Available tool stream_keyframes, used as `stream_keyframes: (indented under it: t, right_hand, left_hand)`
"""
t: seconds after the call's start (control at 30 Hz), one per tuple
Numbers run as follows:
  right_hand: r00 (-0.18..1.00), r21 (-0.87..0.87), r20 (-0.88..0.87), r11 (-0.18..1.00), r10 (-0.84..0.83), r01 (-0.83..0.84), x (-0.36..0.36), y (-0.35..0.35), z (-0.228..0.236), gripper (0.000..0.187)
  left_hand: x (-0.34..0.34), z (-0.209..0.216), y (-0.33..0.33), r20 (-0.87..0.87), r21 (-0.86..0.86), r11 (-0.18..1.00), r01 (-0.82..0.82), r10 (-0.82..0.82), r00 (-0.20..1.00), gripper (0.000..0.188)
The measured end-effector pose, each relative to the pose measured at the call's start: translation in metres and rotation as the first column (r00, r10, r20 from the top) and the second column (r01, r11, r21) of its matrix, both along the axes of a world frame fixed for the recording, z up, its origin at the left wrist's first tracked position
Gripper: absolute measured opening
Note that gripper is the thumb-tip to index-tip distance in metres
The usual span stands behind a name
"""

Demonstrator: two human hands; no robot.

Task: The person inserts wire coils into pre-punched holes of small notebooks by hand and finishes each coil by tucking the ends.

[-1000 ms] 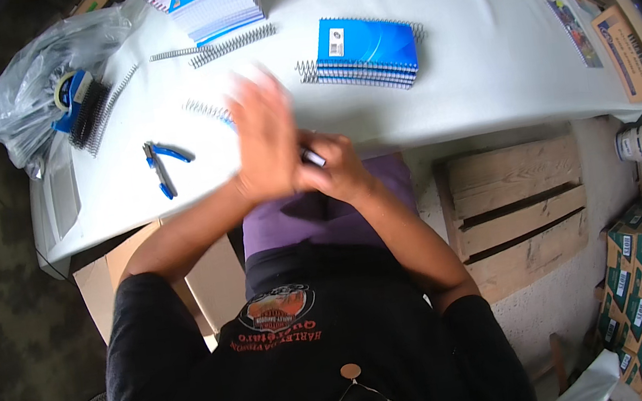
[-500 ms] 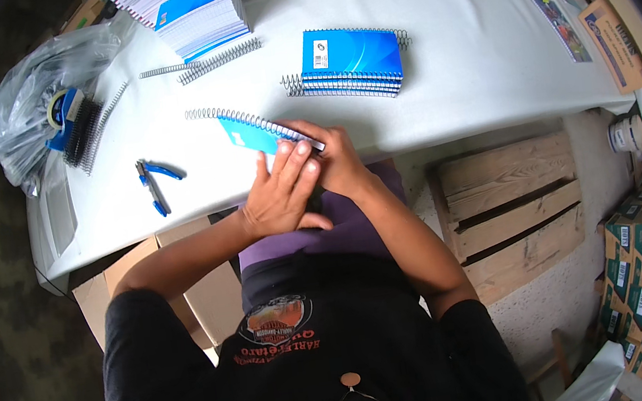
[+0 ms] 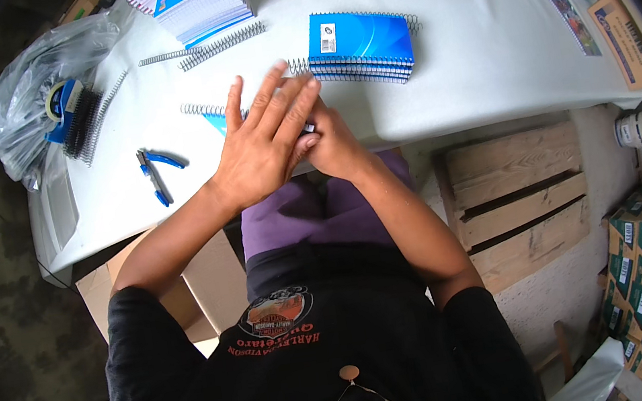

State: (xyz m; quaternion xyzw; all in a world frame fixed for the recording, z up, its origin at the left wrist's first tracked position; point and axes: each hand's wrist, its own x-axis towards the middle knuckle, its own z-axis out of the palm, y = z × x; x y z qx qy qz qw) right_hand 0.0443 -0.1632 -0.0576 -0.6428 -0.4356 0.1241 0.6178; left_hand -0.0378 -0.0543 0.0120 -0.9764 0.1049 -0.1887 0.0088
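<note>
A small blue-covered notebook (image 3: pixel 215 123) lies near the table's front edge, with a wire coil (image 3: pixel 199 109) along its far side sticking out past the left end. My left hand (image 3: pixel 257 148) is spread over it, fingers stretched out, hiding most of the cover and coil. At the notebook's right end, my right hand (image 3: pixel 336 143) grips it, its fingers partly behind the left hand. Left of the hands lie blue-handled pliers (image 3: pixel 163 161). Beyond them is a pile of blue coil-bound notebooks (image 3: pixel 361 39), with coil ends protruding at both sides.
Loose metal coils (image 3: pixel 224 45) lie before a stack of blue-covered pages (image 3: pixel 207 9). A blue tape dispenser (image 3: pixel 67 116), dark coils (image 3: pixel 88 122) and a plastic bag (image 3: pixel 20 102) occupy the left. Below the table are a cardboard box (image 3: pixel 214 279) and a wooden pallet (image 3: pixel 515 167).
My left hand has slid up and over the notebook, fingers now spread wider and covering more of it. The right hand has stayed at its right end. The view has shifted slightly.
</note>
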Motion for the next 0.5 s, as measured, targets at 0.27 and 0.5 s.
stream_keyframes:
  t: [0.27, 0.5]
  right_hand:
    - [0.988, 0.010, -0.152, 0.999, 0.035, -0.034, 0.000, 0.000, 0.010, 0.067]
    - [0.988, -0.047, -0.149, 0.998, 0.041, -0.048, -0.001, -0.003, 0.011, 0.070]
  left_hand:
    - [0.004, 0.039, 0.009, -0.221, -0.293, 0.956, -0.029, -0.038, 0.975, 0.036]
    - [0.005, 0.043, 0.011, -0.200, -0.191, 0.978, 0.082, -0.120, 0.972, 0.022]
